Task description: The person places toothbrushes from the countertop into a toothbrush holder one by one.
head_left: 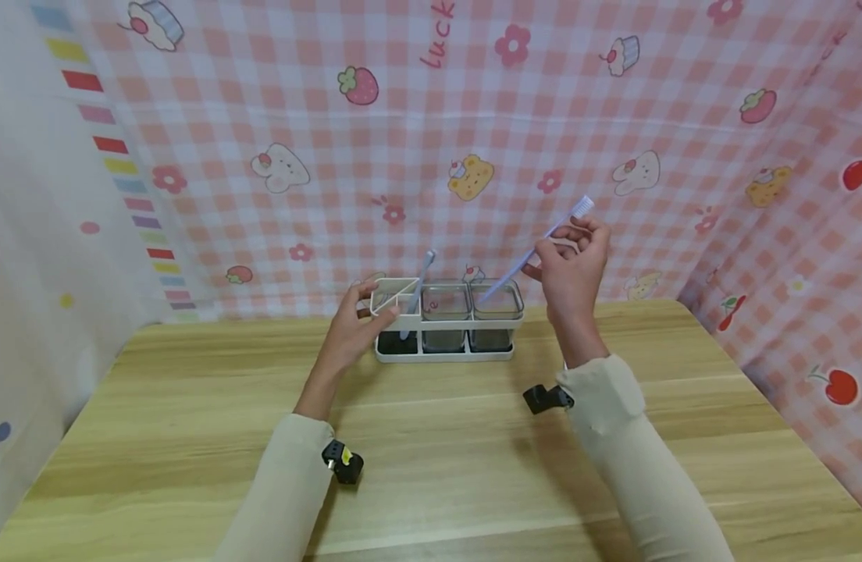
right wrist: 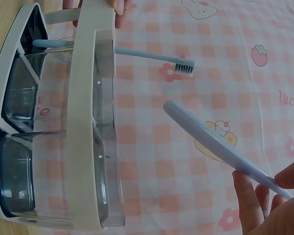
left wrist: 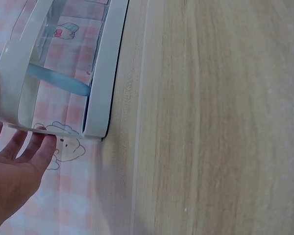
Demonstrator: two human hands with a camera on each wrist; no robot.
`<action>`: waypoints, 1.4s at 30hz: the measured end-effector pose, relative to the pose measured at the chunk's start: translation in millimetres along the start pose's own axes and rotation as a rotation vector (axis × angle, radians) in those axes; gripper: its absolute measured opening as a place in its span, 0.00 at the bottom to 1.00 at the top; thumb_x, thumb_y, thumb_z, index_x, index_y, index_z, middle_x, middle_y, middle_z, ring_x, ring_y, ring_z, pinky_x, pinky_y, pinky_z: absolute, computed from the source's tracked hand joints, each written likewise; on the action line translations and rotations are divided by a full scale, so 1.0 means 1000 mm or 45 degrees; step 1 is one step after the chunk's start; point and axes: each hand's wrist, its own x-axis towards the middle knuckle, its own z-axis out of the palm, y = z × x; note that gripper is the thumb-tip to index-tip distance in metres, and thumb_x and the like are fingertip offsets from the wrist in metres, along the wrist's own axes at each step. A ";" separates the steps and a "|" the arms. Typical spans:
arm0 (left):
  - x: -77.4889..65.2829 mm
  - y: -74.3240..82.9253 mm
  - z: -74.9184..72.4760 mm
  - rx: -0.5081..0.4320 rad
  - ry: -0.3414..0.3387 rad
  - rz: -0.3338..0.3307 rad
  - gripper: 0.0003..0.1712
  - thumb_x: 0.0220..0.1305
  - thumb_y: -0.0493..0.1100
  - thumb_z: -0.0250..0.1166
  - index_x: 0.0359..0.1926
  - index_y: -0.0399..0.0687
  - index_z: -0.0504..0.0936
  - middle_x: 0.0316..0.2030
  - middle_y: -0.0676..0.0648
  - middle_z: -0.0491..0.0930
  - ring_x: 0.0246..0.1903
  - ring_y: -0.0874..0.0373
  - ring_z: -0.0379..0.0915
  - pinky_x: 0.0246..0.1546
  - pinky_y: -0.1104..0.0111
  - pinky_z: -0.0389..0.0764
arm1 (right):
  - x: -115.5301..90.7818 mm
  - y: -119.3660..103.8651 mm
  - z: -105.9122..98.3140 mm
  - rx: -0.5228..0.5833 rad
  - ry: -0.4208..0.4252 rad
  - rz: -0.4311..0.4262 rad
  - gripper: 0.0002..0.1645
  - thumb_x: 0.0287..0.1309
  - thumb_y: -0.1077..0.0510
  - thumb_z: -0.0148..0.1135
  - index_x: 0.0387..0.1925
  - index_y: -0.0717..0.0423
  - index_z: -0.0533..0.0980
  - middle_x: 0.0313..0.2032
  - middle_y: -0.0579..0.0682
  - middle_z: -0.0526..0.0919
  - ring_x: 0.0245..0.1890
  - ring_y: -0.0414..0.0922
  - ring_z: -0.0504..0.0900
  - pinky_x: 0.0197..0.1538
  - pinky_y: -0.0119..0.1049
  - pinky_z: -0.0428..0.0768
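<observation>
A white toothbrush holder [head_left: 445, 357] stands on the table near the patterned cloth. My left hand [head_left: 350, 328] grips its left end, thumb in front and fingers behind. A light blue toothbrush [right wrist: 154, 56] leans upright in the left compartment, bristles up. Two clear cups [head_left: 445, 300] sit side by side in the other compartments. In my right hand [head_left: 575, 265] a purple toothbrush [right wrist: 206, 137] is pinched between thumb and fingers. It slants with the bristles up to the right, and its handle end overlaps the right cup in the head view, but stands apart from it in the right wrist view.
A wooden table [head_left: 431, 468] lies under the holder. Pink checked cloth [head_left: 403, 140] with cartoon prints hangs behind and to the right, and a white dotted cloth [head_left: 44, 234] hangs at the left. Small black cameras [head_left: 343, 462] are worn on both wrists.
</observation>
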 end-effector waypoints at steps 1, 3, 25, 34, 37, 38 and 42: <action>0.000 0.000 0.000 0.002 -0.001 0.000 0.38 0.67 0.50 0.67 0.72 0.44 0.63 0.68 0.36 0.63 0.59 0.41 0.66 0.50 0.57 0.75 | 0.000 0.000 0.001 -0.007 -0.003 -0.003 0.27 0.59 0.74 0.57 0.55 0.53 0.62 0.43 0.51 0.69 0.35 0.43 0.74 0.29 0.37 0.85; 0.001 -0.001 0.000 0.005 -0.001 0.000 0.38 0.67 0.50 0.67 0.72 0.43 0.63 0.68 0.36 0.63 0.59 0.41 0.66 0.50 0.58 0.75 | 0.000 -0.002 0.003 -0.009 -0.007 -0.002 0.27 0.59 0.74 0.57 0.54 0.52 0.62 0.44 0.51 0.69 0.36 0.43 0.75 0.30 0.37 0.85; 0.000 -0.004 0.003 0.016 0.010 0.006 0.39 0.67 0.51 0.67 0.72 0.43 0.63 0.67 0.38 0.65 0.58 0.42 0.66 0.51 0.57 0.75 | -0.010 0.005 0.027 0.103 -0.137 -0.006 0.25 0.62 0.72 0.59 0.51 0.51 0.59 0.45 0.52 0.68 0.38 0.45 0.75 0.34 0.40 0.86; 0.001 -0.002 0.001 0.002 0.001 0.015 0.38 0.68 0.49 0.67 0.72 0.41 0.63 0.66 0.35 0.64 0.57 0.41 0.66 0.48 0.61 0.75 | -0.011 0.005 0.040 0.085 -0.198 -0.014 0.25 0.61 0.72 0.60 0.49 0.51 0.58 0.45 0.53 0.69 0.40 0.45 0.75 0.36 0.42 0.86; 0.002 0.000 0.001 -0.006 0.000 0.012 0.38 0.68 0.49 0.66 0.72 0.41 0.63 0.67 0.34 0.64 0.58 0.41 0.66 0.48 0.62 0.74 | -0.012 0.007 0.045 0.069 -0.212 -0.022 0.25 0.61 0.72 0.59 0.49 0.50 0.58 0.45 0.53 0.69 0.41 0.45 0.76 0.37 0.42 0.86; 0.002 -0.001 0.001 -0.006 -0.003 0.010 0.38 0.68 0.49 0.66 0.72 0.41 0.63 0.67 0.34 0.63 0.58 0.40 0.66 0.48 0.62 0.74 | -0.013 0.008 0.046 0.058 -0.220 -0.028 0.24 0.62 0.72 0.60 0.49 0.50 0.58 0.45 0.53 0.69 0.41 0.46 0.76 0.38 0.42 0.86; 0.001 -0.001 0.001 -0.004 -0.006 0.008 0.38 0.68 0.49 0.66 0.72 0.41 0.63 0.67 0.34 0.63 0.58 0.40 0.66 0.48 0.62 0.74 | -0.015 0.011 0.050 0.053 -0.249 -0.049 0.22 0.63 0.72 0.58 0.47 0.50 0.59 0.46 0.54 0.70 0.41 0.46 0.77 0.38 0.42 0.86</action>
